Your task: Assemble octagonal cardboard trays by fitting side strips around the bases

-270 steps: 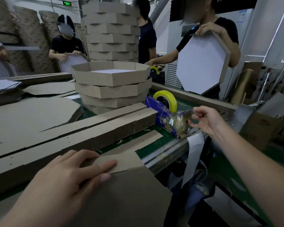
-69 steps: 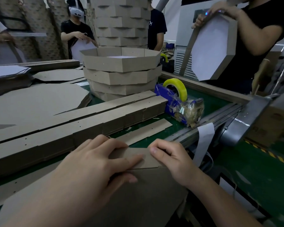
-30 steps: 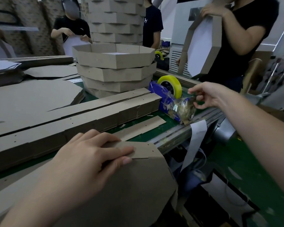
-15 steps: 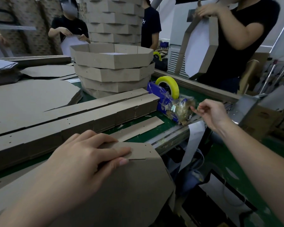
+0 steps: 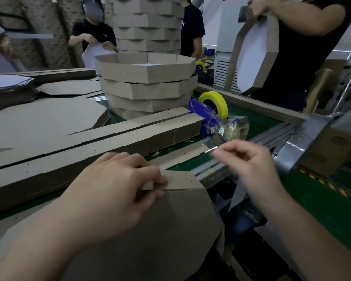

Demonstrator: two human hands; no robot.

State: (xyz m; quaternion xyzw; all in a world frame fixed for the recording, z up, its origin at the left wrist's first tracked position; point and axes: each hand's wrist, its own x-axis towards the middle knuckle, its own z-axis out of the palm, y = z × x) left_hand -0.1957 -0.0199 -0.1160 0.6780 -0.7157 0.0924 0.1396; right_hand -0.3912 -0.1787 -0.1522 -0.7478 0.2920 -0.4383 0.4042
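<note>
Pinching side strip [image 5: 178, 180] against base [image 5: 160, 230]: left hand [image 5: 109, 191] | tape [image 5: 211, 149]: right hand [image 5: 249, 161]

1. Pinching strip [image 5: 180, 179] end with left hand [image 5: 118, 185], thumb and fingers curled, along far edge of brown base [image 5: 160, 230].
2. Pinching short clear tape [image 5: 211, 149] with right hand [image 5: 245, 161], raised above table [image 5: 257, 120] edge, just right of strip; blurred.
3. Behind hands: blue dispenser [image 5: 211, 116] with yellow roll, long strip pile [image 5: 79, 157], tray stack [image 5: 148, 88].
4. Across table: person [image 5: 312, 47] in black, gripping upright tray [image 5: 253, 51], white face showing.
</note>
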